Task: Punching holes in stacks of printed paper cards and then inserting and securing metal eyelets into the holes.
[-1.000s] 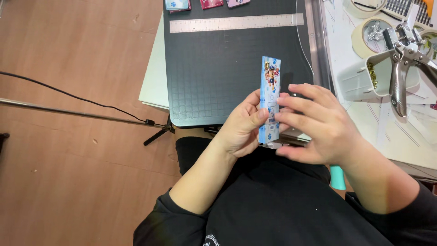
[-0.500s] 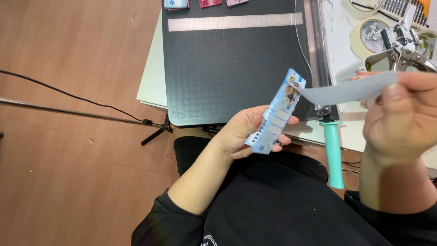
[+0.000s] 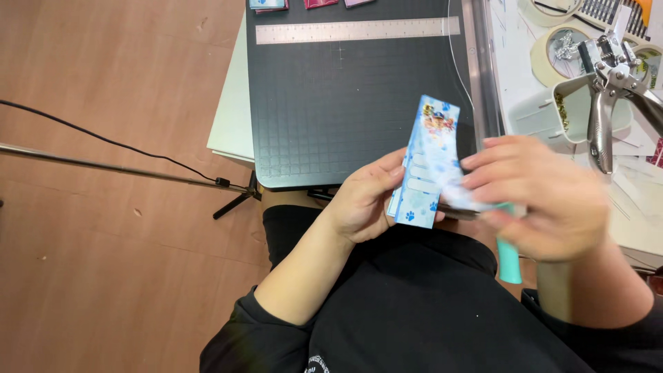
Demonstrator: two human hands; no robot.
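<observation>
Left hand: fingers curled, thumb up, gripping a long blue printed strip along its left edge, near the lower end. The strip stands nearly upright with a slight tilt toward 1 o'clock; cartoon picture at the top, paw prints at the bottom. It sits at frame centre, over the front edge of the black gridded cutting mat.

Right hand: at 3 o'clock of the strip, motion-blurred. Fingers extended leftward and loosely bent, tips at the strip's right edge; contact looks likely but the blur prevents certainty. A pale sliver of something shows under the fingers; whether it is pinched, I cannot tell.

Surroundings: metal ruler lies across the mat at 12 o'clock. Teal handle pokes out below the right hand at 5 o'clock. Metal hole punch at 2 o'clock, beside a roll of tape. Black cable runs over the wooden floor at 9 o'clock.
</observation>
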